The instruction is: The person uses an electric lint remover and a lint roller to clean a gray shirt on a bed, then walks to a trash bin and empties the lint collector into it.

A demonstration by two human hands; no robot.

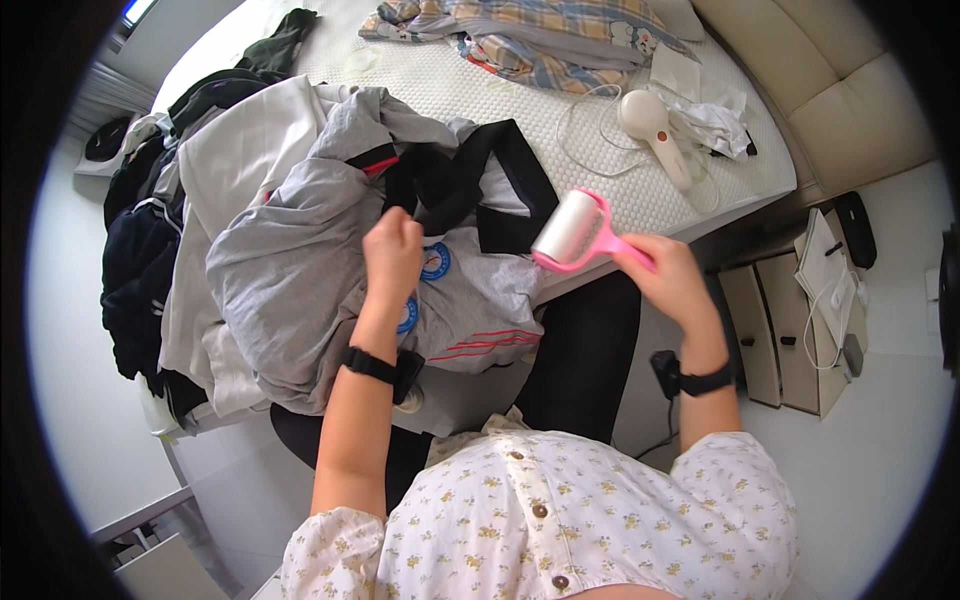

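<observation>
My right hand (671,281) grips the pink handle of a lint roller (574,229). Its white roll is tilted over the bed's edge, beside the black collar of a grey polo shirt (289,247). My left hand (394,251) is a fist above that shirt, at the black trim below the collar; whether cloth is pinched in the fingers is hidden. The shirt lies rumpled, with round blue badges (435,261) and red stripes near its lower right edge. Part of it hangs over the bed's front edge by my knees.
White trousers (232,157) and dark clothes (139,270) are heaped at left on the white mattress (525,112). A corded handheld appliance (652,131) lies at back right, by a plaid quilt (547,37). A beige bedside cabinet (780,337) stands at right.
</observation>
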